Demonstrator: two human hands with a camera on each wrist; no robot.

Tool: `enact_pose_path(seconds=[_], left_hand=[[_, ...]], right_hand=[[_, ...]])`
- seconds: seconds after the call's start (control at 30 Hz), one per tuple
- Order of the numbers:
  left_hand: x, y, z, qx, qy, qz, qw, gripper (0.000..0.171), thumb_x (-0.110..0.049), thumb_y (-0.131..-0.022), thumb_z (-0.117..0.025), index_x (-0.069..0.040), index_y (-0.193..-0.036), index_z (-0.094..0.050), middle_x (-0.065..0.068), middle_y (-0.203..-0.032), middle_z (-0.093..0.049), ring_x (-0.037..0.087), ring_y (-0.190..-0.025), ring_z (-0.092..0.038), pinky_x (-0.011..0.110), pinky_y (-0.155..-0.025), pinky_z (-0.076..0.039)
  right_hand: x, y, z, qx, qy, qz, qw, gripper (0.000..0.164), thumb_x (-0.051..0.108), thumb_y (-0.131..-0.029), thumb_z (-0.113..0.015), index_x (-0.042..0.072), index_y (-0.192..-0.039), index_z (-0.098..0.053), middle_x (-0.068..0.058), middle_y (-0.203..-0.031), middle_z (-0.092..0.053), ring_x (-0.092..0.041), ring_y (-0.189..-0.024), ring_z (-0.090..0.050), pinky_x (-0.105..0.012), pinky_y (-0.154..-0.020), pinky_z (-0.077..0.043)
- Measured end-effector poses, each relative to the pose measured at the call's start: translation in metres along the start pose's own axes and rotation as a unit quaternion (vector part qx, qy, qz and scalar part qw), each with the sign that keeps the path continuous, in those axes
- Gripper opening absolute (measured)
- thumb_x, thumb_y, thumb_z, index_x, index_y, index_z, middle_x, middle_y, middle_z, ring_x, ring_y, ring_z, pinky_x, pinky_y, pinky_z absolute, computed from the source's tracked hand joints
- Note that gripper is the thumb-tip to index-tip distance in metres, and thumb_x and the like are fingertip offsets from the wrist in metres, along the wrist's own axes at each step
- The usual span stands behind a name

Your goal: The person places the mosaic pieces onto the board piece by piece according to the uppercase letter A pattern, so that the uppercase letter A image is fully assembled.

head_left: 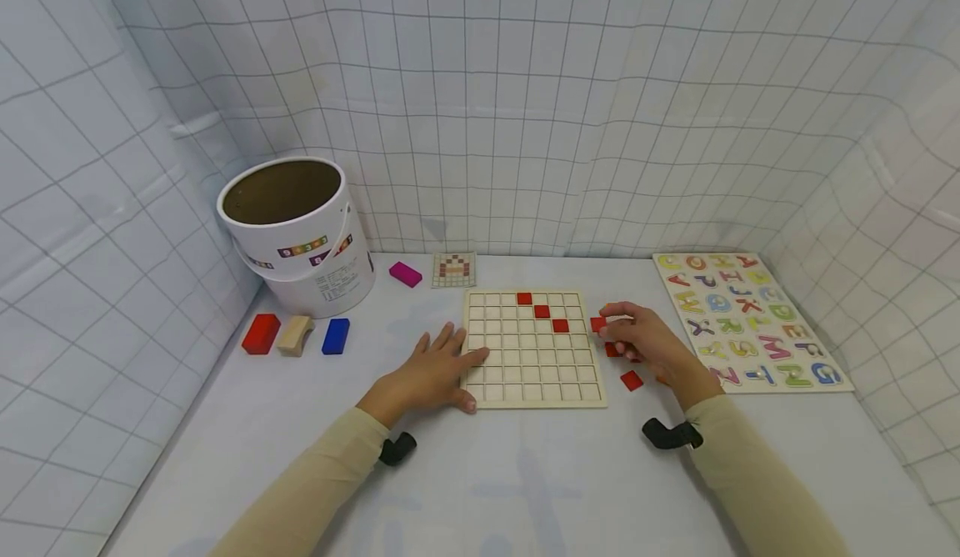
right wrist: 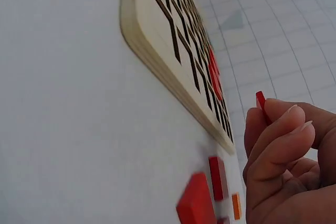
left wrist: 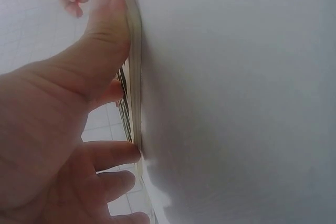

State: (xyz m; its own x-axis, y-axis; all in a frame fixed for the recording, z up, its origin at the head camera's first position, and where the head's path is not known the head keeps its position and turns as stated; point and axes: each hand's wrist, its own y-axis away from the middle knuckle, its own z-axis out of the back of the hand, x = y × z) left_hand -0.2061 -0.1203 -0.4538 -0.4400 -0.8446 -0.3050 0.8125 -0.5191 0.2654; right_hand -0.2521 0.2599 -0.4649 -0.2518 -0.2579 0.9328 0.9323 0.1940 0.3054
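A wooden grid board lies flat in the middle of the table, with three red square tiles set in a diagonal near its upper right. My left hand rests at the board's left edge, fingers spread, the index finger reaching onto the grid. In the left wrist view the thumb lies along the board's side. Just off the board's right edge, my right hand pinches a red tile between thumb and fingertips. Loose red tiles lie below that hand, which partly hides some of them.
A small pattern card lies behind the board, beside a magenta block. At left are a white bucket, a red block, a wooden arch block and a blue block. An alphabet board lies at right.
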Motion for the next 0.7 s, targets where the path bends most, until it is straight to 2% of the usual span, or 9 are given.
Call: enact_pose_path(seconds=[0.17,0.27,0.4,0.57,0.7], left_hand=[[0.001,0.000,-0.001,-0.001,-0.003,-0.001,1.0000,0.091,-0.050,-0.080,-0.080,-0.027,-0.158,-0.040,0.021,-0.168,-0.017,0.040,-0.157,-0.002,0.066,-0.122,-0.007],[0.001,-0.001,-0.001,-0.002,-0.004,-0.004,1.0000,0.091,-0.051,-0.081,-0.080,-0.027,-0.159,-0.039,0.021,-0.168,-0.016,0.040,-0.157,-0.002,0.066,-0.121,-0.007],[0.001,-0.002,-0.001,-0.001,-0.006,-0.005,1.0000,0.091,-0.051,-0.081,-0.079,-0.027,-0.159,-0.039,0.021,-0.168,-0.016,0.040,-0.157,-0.002,0.066,-0.121,-0.008],[0.001,-0.001,-0.001,0.001,-0.005,-0.001,1.0000,0.092,-0.051,-0.080,-0.080,-0.027,-0.159,-0.039,0.021,-0.168,-0.016,0.040,-0.157,-0.002,0.066,-0.121,-0.008],[0.002,-0.002,-0.002,0.002,-0.005,-0.002,1.0000,0.092,-0.052,-0.081,-0.079,-0.027,-0.159,-0.038,0.020,-0.169,-0.016,0.040,-0.157,-0.002,0.066,-0.121,-0.008]], right_hand=[[0.006,-0.006,-0.032,0.019,0.087,0.025,0.996,0.039,0.017,-0.095,-0.071,0.002,-0.127,-0.053,-0.009,-0.085,-0.061,-0.016,-0.058,-0.051,-0.025,-0.052,-0.043],[0.009,-0.008,-0.044,0.016,0.153,0.038,0.987,0.034,0.017,-0.094,-0.073,0.004,-0.122,-0.057,-0.010,-0.089,-0.061,-0.018,-0.060,-0.052,-0.027,-0.055,-0.045],[0.012,-0.009,-0.053,-0.009,0.226,0.051,0.973,0.028,0.018,-0.093,-0.073,0.009,-0.117,-0.061,-0.008,-0.088,-0.059,-0.019,-0.067,-0.053,-0.030,-0.060,-0.044],[0.013,-0.009,-0.058,-0.017,0.268,0.070,0.961,0.026,0.018,-0.094,-0.071,0.009,-0.117,-0.063,-0.006,-0.084,-0.058,-0.020,-0.071,-0.054,-0.031,-0.063,-0.043],[0.012,-0.007,-0.048,-0.028,0.251,0.082,0.964,0.028,0.018,-0.096,-0.068,0.008,-0.121,-0.062,-0.008,-0.088,-0.058,-0.019,-0.069,-0.054,-0.031,-0.061,-0.043]])
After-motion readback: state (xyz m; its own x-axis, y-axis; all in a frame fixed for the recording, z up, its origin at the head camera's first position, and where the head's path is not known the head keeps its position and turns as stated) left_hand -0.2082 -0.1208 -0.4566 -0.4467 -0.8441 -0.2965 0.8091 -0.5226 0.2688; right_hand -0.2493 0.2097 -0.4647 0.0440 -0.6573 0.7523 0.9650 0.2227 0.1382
